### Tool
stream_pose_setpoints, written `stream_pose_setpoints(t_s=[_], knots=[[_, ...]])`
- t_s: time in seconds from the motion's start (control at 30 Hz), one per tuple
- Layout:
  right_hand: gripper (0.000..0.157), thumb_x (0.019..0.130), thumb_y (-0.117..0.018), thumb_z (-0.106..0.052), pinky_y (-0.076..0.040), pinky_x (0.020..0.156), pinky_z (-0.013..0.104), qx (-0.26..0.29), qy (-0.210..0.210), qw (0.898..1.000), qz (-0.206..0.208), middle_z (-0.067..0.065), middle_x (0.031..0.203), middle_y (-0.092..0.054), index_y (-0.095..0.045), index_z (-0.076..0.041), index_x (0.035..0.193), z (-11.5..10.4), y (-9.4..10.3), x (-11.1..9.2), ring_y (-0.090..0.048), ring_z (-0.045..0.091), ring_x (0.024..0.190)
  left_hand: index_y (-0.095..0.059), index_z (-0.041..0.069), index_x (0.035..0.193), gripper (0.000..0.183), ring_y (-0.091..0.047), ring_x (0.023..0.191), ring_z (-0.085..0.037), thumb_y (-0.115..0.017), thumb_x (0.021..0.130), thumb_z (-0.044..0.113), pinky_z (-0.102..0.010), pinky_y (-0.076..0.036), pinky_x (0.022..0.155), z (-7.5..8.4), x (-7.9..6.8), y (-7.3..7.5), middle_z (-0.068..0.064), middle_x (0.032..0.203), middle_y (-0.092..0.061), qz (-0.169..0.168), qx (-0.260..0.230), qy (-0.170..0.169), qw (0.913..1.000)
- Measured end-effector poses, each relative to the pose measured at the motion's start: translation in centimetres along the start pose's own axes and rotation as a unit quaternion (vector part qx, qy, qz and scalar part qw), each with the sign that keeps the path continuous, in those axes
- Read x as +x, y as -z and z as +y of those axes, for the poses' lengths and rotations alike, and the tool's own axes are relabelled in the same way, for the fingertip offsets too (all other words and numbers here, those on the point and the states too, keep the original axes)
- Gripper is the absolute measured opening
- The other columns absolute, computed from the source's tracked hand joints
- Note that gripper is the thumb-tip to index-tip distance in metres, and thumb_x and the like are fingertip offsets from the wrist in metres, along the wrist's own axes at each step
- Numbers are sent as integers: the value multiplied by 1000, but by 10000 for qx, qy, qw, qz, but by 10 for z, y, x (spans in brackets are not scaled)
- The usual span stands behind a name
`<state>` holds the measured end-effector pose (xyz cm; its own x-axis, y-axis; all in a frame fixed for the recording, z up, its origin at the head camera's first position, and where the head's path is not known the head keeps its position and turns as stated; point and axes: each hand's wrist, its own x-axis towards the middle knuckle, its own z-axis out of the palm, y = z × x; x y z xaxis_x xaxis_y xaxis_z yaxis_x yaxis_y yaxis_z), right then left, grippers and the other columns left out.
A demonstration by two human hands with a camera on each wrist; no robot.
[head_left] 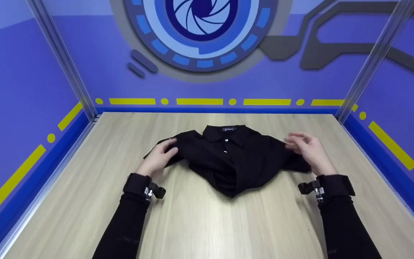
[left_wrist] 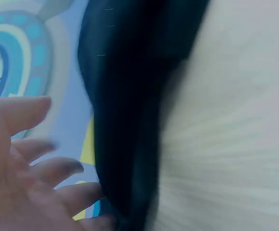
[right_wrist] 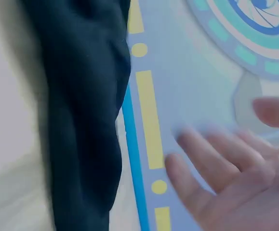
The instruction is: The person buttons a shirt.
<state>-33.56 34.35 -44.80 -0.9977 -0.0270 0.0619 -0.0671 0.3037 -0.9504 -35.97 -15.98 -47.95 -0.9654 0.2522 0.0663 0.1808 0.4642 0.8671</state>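
Note:
A black short-sleeved button shirt (head_left: 257,158) lies on the table, collar toward the back wall, its lower part bunched to a point at the front. My left hand (head_left: 160,156) is over the sleeve on the left, thumb and fingers apart. In the left wrist view the fingers of that left hand (left_wrist: 38,178) are spread beside the dark cloth (left_wrist: 125,120). My right hand (head_left: 309,149) hovers at the right sleeve, fingers loosely extended. In the right wrist view the right hand (right_wrist: 240,178) shows a gap between its fingers and the black cloth (right_wrist: 84,120).
A light wooden table (head_left: 207,230) carries the shirt. Blue panels with yellow marks, such as the back wall (head_left: 95,54), stand behind and on both sides. Metal posts (head_left: 63,57) rise at the back corners. Each wrist wears a black strap with a small camera (head_left: 159,192).

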Motion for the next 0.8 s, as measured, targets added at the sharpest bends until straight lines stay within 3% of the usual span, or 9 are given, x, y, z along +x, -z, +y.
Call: stream_pose_setpoints(t_s=[0.1, 0.17, 0.27, 0.33, 0.4, 0.5, 0.57, 0.67, 0.8], knots=[[49, 101, -49, -37, -48, 96, 38, -730, -172, 9951, -642, 22, 119, -66, -51, 3, 131, 2, -7, 0, -65, 31, 107, -57, 11, 133, 39, -40, 138, -26, -56, 98, 28, -41, -28, 116, 1, -1, -7, -10, 143, -51, 133, 730, -182, 9971], [45, 100, -52, -34, -51, 89, 37, -1053, -199, 9890, -1015, 19, 105, -71, -57, 5, 122, 3, -13, -1, -68, 28, 95, -66, 15, 120, 29, -49, 127, -23, -61, 95, 28, -38, -35, 109, 4, -1, -12, -6, 129, -61, 400, 1084, -269, 9929], [41, 99, -54, -32, -54, 69, 33, -1497, -225, 9785, -1401, 16, 79, -70, -65, 7, 99, 2, -19, -4, -66, 23, 70, -71, 17, 96, 16, -60, 95, -18, -66, 91, 31, -33, -45, 86, 10, -1, -17, 0, 96, -67, 730, 1515, -152, 9856], [45, 98, -56, -35, -51, 54, 30, -1858, -385, 9674, -1678, 15, 68, -67, -68, 6, 87, 1, -22, -7, -61, 18, 57, -71, 17, 84, 23, -59, 75, -17, -66, 90, 38, -31, -45, 69, 14, -3, -19, 1, 82, -67, 566, 1720, 198, 9833], [49, 96, -57, -41, -44, 46, 26, -2329, -577, 9519, -1904, 16, 64, -67, -71, 3, 79, 0, -24, -9, -58, 18, 50, -71, 15, 81, 33, -60, 63, -16, -64, 89, 46, -30, -44, 59, 16, -6, -21, 0, 75, -68, 106, 1744, 623, 9826], [49, 94, -58, -46, -39, 44, 23, -2821, -642, 9337, -2111, 16, 69, -70, -71, 0, 80, 3, -28, -11, -59, 18, 50, -69, 9, 105, 48, -65, 62, -19, -63, 88, 53, -29, -46, 53, 14, -8, -26, -5, 80, -71, -559, 1415, 924, 9840], [48, 94, -58, -47, -40, 45, 25, -2899, -577, 9324, -2080, 15, 71, -69, -64, 0, 84, 5, -32, -10, -58, 20, 51, -57, 7, 128, 63, -67, 66, -23, -65, 87, 54, -30, -49, 54, 11, -7, -30, -8, 87, -70, -711, 1059, 877, 9879], [42, 94, -58, -45, -45, 50, 29, -2630, -529, 9419, -2020, 13, 75, -67, -53, -4, 90, 10, -38, -8, -59, 23, 56, -33, 11, 148, 85, -66, 74, -25, -68, 84, 55, -34, -53, 59, 9, -5, -37, -11, 111, -65, -689, 559, 770, 9931], [37, 94, -62, -37, -46, 54, 29, -1948, -608, 9627, -1775, 11, 75, -65, -50, -4, 85, 13, -47, -4, -59, 23, 62, -22, 11, 154, 94, -64, 101, -28, -68, 84, 55, -40, -55, 82, 11, -2, -44, -12, 148, -42, -596, 133, 495, 9969]])
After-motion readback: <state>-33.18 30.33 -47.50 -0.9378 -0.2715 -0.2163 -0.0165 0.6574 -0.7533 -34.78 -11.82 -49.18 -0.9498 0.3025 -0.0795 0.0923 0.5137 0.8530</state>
